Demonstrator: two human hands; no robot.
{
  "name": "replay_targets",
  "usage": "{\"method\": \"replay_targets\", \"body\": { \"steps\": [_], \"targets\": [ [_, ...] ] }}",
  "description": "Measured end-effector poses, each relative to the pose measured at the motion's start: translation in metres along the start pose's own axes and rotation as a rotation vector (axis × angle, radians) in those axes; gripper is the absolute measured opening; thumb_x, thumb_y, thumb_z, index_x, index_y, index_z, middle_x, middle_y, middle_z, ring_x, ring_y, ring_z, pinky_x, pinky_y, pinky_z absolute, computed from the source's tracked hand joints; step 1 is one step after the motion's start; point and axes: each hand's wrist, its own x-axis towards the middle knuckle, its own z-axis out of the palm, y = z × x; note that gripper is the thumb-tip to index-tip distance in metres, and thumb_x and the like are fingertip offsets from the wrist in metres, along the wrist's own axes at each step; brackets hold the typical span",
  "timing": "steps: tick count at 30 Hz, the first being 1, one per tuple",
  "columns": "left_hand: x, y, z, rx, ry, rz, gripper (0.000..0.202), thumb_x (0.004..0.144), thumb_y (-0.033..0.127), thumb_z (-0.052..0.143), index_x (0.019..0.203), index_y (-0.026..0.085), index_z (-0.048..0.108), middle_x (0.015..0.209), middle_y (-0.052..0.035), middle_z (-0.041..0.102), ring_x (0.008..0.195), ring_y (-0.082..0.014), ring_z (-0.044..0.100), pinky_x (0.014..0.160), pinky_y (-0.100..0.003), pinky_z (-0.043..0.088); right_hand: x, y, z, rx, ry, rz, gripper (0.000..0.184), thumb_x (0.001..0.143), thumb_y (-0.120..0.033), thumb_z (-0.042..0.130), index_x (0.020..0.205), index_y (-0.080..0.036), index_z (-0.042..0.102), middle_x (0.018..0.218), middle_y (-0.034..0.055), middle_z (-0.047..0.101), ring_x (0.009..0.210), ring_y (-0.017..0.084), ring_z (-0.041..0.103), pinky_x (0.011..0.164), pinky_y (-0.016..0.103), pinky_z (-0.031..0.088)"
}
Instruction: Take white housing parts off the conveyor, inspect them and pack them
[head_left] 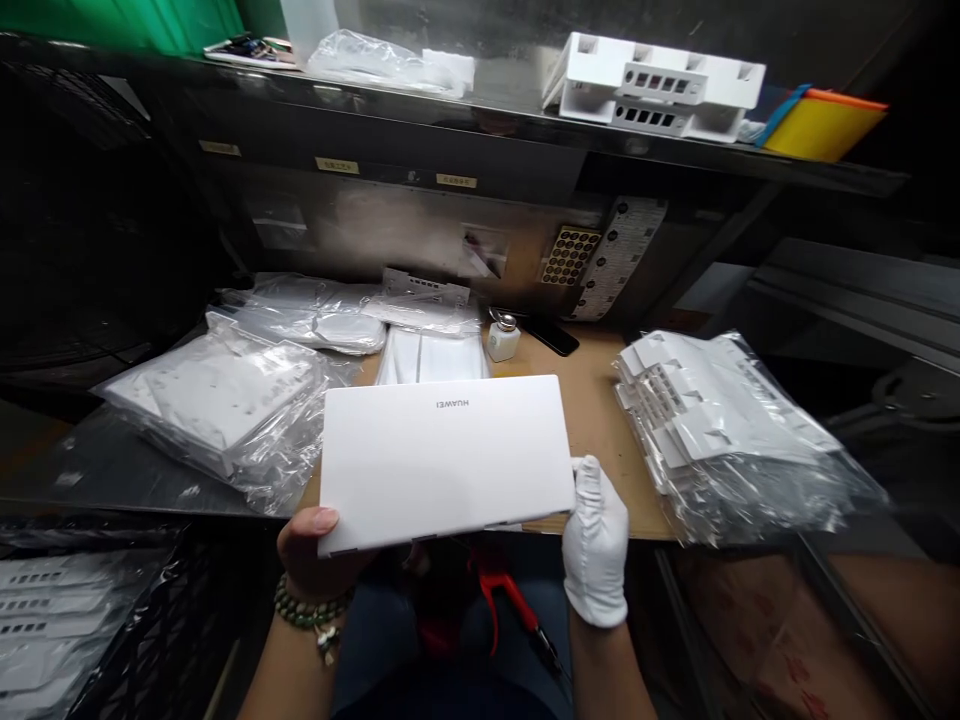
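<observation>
Between my two hands is a white plastic cover (446, 465) with the word HUAWEI upside down near its far edge. My bare left hand (319, 550) grips its near left corner, thumb on top and fingers hidden beneath. At the right edge, my right hand (596, 545) in a white glove holds it with the thumb uppermost. The cover is raised over the front edge of the cardboard-topped bench (600, 400). Beyond it lies a stack of white sheets or bags (431, 358), partly hidden by the cover.
Bagged white parts (731, 410) lie at right, with more in a plastic-wrapped stack (225, 390) at left. A small pump bottle (503, 338) and a dark phone (551, 335) stand behind. Red-handled pliers (506, 590) are below the bench edge. A shelf (517, 120) spans the back.
</observation>
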Motion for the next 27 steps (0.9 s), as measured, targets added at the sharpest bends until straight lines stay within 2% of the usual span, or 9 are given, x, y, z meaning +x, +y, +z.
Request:
{"method": "replay_targets", "body": {
  "steps": [2, 8, 10, 13, 15, 18, 21, 24, 27],
  "targets": [
    [0.001, 0.000, 0.001, -0.025, 0.020, 0.028, 0.070, 0.072, 0.023, 0.061, 0.141, 0.027, 0.060, 0.116, -0.0034, 0.079, 0.103, -0.0313, 0.076, 0.101, -0.042, 0.058, 0.000, 0.001, 0.000, -0.004, -0.003, -0.001, 0.057, 0.102, -0.065, 0.045, 0.070, -0.019, 0.059, 0.069, 0.0023, 0.064, 0.066, 0.017, 0.060, 0.064, 0.027, 0.050],
    [0.002, 0.000, 0.004, -0.086, 0.062, 0.052, 0.079, 0.072, 0.019, 0.029, 0.144, 0.029, 0.058, 0.119, 0.0034, 0.076, 0.115, -0.0308, 0.070, 0.091, -0.045, 0.057, 0.002, 0.005, -0.004, 0.027, -0.064, -0.009, 0.050, 0.104, -0.059, 0.045, 0.075, -0.020, 0.058, 0.073, 0.0016, 0.063, 0.069, 0.016, 0.059, 0.067, 0.026, 0.051],
    [0.001, -0.001, 0.001, -0.033, 0.034, 0.059, 0.072, 0.072, 0.021, 0.036, 0.139, 0.029, 0.064, 0.111, 0.0021, 0.078, 0.105, -0.0315, 0.075, 0.083, -0.041, 0.060, 0.004, 0.005, -0.005, -0.019, -0.084, -0.042, 0.048, 0.105, -0.058, 0.044, 0.087, -0.020, 0.065, 0.084, 0.0038, 0.069, 0.078, 0.018, 0.064, 0.074, 0.027, 0.052],
    [-0.001, 0.000, -0.012, 0.070, -0.080, 0.024, 0.067, 0.069, 0.018, 0.049, 0.132, 0.028, 0.070, 0.095, 0.0014, 0.079, 0.077, -0.0258, 0.078, 0.069, -0.032, 0.063, 0.009, 0.005, -0.005, -0.113, -0.103, -0.026, 0.042, 0.099, -0.059, 0.057, 0.105, -0.019, 0.069, 0.099, 0.0062, 0.075, 0.089, 0.020, 0.068, 0.079, 0.028, 0.052],
    [-0.002, 0.000, -0.024, 0.085, -0.129, -0.014, 0.068, 0.068, 0.014, 0.049, 0.132, 0.027, 0.070, 0.090, 0.0010, 0.079, 0.070, -0.0234, 0.077, 0.065, -0.030, 0.063, 0.012, 0.004, -0.006, -0.190, -0.070, -0.006, 0.041, 0.095, -0.059, 0.063, 0.097, -0.019, 0.069, 0.090, 0.0041, 0.074, 0.080, 0.017, 0.066, 0.073, 0.026, 0.049],
    [-0.001, 0.002, -0.042, 0.022, -0.096, -0.060, 0.073, 0.068, 0.015, 0.048, 0.137, 0.031, 0.067, 0.094, 0.0027, 0.080, 0.080, -0.0242, 0.079, 0.072, -0.034, 0.065, 0.015, 0.002, -0.008, -0.253, 0.001, -0.058, 0.047, 0.101, -0.057, 0.054, 0.076, -0.018, 0.063, 0.069, -0.0011, 0.063, 0.065, 0.012, 0.054, 0.064, 0.023, 0.041],
    [0.002, 0.003, -0.055, -0.047, -0.008, -0.078, 0.074, 0.071, 0.022, 0.046, 0.140, 0.039, 0.062, 0.102, 0.0070, 0.079, 0.098, -0.0271, 0.078, 0.079, -0.038, 0.065, 0.015, -0.005, -0.010, -0.165, -0.013, -0.076, 0.047, 0.104, -0.053, 0.051, 0.073, -0.019, 0.059, 0.066, -0.0027, 0.058, 0.063, 0.011, 0.050, 0.062, 0.023, 0.039],
    [0.004, 0.003, -0.058, -0.071, 0.038, -0.069, 0.072, 0.073, 0.026, 0.044, 0.141, 0.041, 0.061, 0.109, 0.0075, 0.079, 0.115, -0.0300, 0.072, 0.088, -0.042, 0.062, 0.011, -0.014, -0.012, -0.054, -0.042, -0.055, 0.045, 0.103, -0.051, 0.053, 0.071, -0.019, 0.058, 0.066, -0.0027, 0.058, 0.063, 0.011, 0.050, 0.061, 0.022, 0.041],
    [0.005, 0.001, -0.051, -0.105, 0.038, -0.015, 0.074, 0.071, 0.028, 0.046, 0.142, 0.043, 0.059, 0.112, 0.0080, 0.079, 0.123, -0.0314, 0.068, 0.093, -0.044, 0.060, 0.007, -0.023, -0.015, -0.012, -0.039, -0.046, 0.044, 0.102, -0.051, 0.055, 0.072, -0.020, 0.060, 0.068, -0.0020, 0.060, 0.064, 0.012, 0.053, 0.061, 0.023, 0.044]
  ]
}}
